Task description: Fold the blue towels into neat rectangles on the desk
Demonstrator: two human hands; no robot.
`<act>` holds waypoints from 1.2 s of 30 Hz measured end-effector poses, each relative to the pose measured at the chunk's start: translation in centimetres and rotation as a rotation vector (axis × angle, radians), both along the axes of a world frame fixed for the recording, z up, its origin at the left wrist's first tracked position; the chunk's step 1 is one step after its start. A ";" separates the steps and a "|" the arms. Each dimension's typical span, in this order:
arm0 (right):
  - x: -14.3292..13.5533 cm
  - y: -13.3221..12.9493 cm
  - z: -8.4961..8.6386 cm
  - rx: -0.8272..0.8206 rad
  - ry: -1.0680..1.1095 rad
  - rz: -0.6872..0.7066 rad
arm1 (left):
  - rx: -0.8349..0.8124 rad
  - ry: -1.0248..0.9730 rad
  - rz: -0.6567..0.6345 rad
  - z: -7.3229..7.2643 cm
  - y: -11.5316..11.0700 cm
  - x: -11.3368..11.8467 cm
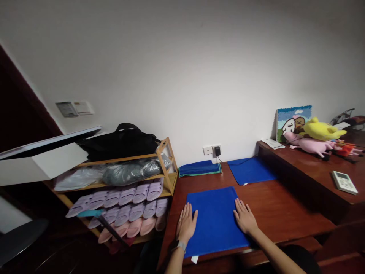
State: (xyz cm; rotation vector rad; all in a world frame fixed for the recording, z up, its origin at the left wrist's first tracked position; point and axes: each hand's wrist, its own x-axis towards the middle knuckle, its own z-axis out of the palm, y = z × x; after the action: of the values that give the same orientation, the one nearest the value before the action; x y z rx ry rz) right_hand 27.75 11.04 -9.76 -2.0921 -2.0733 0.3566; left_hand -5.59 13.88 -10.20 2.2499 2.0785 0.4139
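A blue cloth (215, 220) lies spread flat on the dark red wooden table (291, 213), with a white tag at its near edge. My left hand (186, 223) rests palm down on its left edge, fingers stretched out and a watch at the wrist. On the right edge of the same cloth lies my right hand (245, 217), palm down with its fingers extended. Neither hand grips anything. Behind, near the wall, are a folded blue cloth with green trim (199, 168) and, to its right, another flat blue cloth (252, 170).
A wooden rack (168, 167) with rows of slippers (122, 196) and a black bag (122, 142) stands left. A raised surface at right holds plush toys (310, 144) and a white device (344, 182). A charger (217, 151) with a cable is on the wall.
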 end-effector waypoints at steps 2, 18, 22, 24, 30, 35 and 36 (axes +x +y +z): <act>0.0 -0.4 0.2 0.011 0.011 0.001 | -0.007 0.011 0.001 -0.1 0.1 -0.1; 0.1 -0.4 1.1 0.010 0.039 0.052 | 0.020 -0.041 -0.429 3.0 -2.0 18.2; 0.1 -0.3 1.0 0.022 0.029 0.069 | -0.062 -0.038 -0.441 1.3 -2.6 19.4; 0.1 -0.3 1.1 0.029 0.044 0.041 | -0.064 -0.017 -0.407 0.8 -2.6 16.9; -0.1 -0.4 0.8 0.019 0.046 0.013 | -0.073 0.051 -0.123 0.7 -3.0 5.1; -0.1 -0.3 0.9 0.008 0.014 0.006 | -0.007 0.065 -0.023 -0.1 -3.7 1.7; -0.1 -0.3 1.1 0.000 0.010 0.005 | -0.001 0.059 -0.023 -0.2 -3.8 1.8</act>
State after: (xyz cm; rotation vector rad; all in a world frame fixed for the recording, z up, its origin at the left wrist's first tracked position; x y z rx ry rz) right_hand 27.60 10.70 -8.63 -2.0814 -2.0726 0.3677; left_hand -3.76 10.09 -10.40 2.3108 2.0773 0.3483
